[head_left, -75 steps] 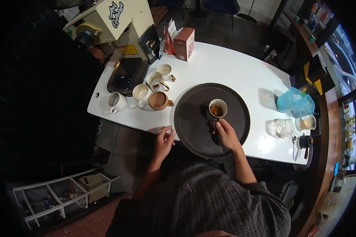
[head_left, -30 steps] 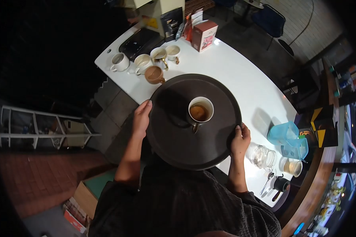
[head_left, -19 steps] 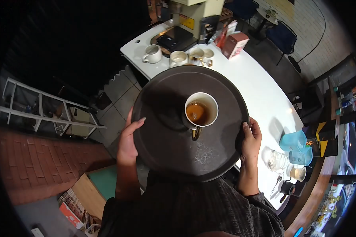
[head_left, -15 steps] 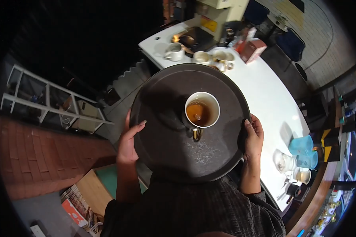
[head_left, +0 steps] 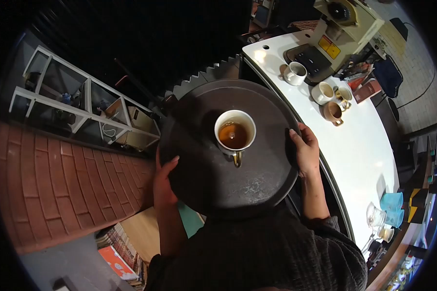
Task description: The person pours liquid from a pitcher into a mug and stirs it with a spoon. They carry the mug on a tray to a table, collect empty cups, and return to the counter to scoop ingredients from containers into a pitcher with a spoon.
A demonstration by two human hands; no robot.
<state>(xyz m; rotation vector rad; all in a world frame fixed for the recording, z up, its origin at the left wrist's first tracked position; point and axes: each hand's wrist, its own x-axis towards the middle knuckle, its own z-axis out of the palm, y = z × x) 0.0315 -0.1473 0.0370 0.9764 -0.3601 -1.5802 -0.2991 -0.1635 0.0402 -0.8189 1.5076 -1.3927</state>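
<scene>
the round tray [head_left: 213,186], earlier resting on the tabletop [head_left: 349,150], is now held up beside it, its rim clamped by the left hand [head_left: 165,180] and the right hand [head_left: 307,153]; the cup [head_left: 235,131], no longer gripped, is borne upright on it.

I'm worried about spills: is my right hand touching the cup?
Apart: the head view shows bare tray between the right hand, at the rim, and the cup.
</scene>
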